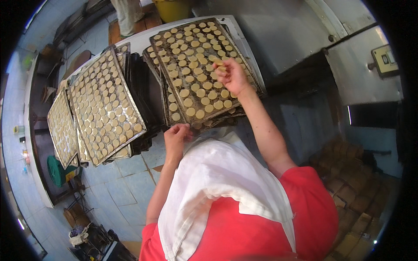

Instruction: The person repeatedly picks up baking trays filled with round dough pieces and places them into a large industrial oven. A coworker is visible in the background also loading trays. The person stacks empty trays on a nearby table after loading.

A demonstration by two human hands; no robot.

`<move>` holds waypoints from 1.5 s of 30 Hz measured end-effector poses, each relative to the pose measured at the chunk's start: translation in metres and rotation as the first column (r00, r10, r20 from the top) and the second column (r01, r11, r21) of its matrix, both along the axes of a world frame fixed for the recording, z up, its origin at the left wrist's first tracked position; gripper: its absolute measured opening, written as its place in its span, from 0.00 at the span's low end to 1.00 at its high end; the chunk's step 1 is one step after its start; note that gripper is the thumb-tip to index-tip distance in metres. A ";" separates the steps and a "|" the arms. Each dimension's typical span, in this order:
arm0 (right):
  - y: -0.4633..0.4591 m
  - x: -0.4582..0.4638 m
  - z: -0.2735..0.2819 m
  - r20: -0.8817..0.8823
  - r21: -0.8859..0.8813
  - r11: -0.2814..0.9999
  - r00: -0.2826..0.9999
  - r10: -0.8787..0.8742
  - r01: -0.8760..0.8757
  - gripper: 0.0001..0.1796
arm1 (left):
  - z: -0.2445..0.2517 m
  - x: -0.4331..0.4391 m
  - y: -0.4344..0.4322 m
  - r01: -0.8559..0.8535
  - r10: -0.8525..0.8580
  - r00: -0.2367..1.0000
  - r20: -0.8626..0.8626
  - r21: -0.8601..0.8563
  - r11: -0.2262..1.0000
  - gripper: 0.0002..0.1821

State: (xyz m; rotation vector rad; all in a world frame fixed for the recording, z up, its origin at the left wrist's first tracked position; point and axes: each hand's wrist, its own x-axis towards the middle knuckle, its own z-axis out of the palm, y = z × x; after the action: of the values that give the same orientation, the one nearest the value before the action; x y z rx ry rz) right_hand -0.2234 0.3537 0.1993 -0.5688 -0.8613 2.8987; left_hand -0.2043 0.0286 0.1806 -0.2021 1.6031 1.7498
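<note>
A dark metal baking tray (180, 76) lies before me, covered with many pale, flat dough rounds (200, 93). Over the right part of the tray, my right hand (233, 76) is closed on a few dough rounds (221, 64) held at its fingertips. My left hand (178, 135) is at the tray's near left corner, its curled fingers against the edge. Beneath this tray lies another loaded tray (166, 112), partly hidden and set at a slightly different angle.
To the left, more trays of dough rounds (104, 98) rest on a tall stack of dark trays (138, 84). A white table edge (240, 31) shows behind. Steel equipment (277, 36) stands to the right. Across the table are a person's legs (125, 16) and a yellow bin (173, 9).
</note>
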 end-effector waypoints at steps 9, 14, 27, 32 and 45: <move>0.048 0.103 0.051 0.244 0.679 0.732 0.957 -0.155 -0.055 0.10 | 0.002 -0.003 0.013 -0.273 0.177 0.958 0.225 0.538 0.798 0.09; -0.014 0.126 0.046 0.185 0.982 0.048 0.978 -0.092 -0.181 0.14 | -0.004 -0.016 0.026 -0.324 0.123 0.921 0.369 0.553 0.768 0.19; -0.038 0.139 0.028 0.057 0.943 -0.315 0.984 -0.172 -0.110 0.07 | 0.002 -0.033 0.015 0.008 0.010 1.000 -0.020 0.727 0.686 0.37; 0.088 0.145 -0.005 -0.189 0.941 -0.339 0.848 -0.494 0.012 0.09 | 0.004 -0.050 -0.016 -0.086 0.121 0.993 -0.004 0.682 0.726 0.38; 0.175 0.102 -0.153 0.430 0.871 -0.021 0.781 -0.452 -0.491 0.14 | 0.026 -0.034 -0.044 -0.139 0.243 0.969 -0.041 0.723 0.677 0.27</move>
State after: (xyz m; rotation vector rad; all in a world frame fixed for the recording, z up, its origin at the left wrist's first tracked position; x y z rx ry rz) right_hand -0.1213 0.5288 0.0466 -1.2147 -2.6234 0.9792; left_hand -0.2378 -0.0153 0.2068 0.1417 0.8751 2.4691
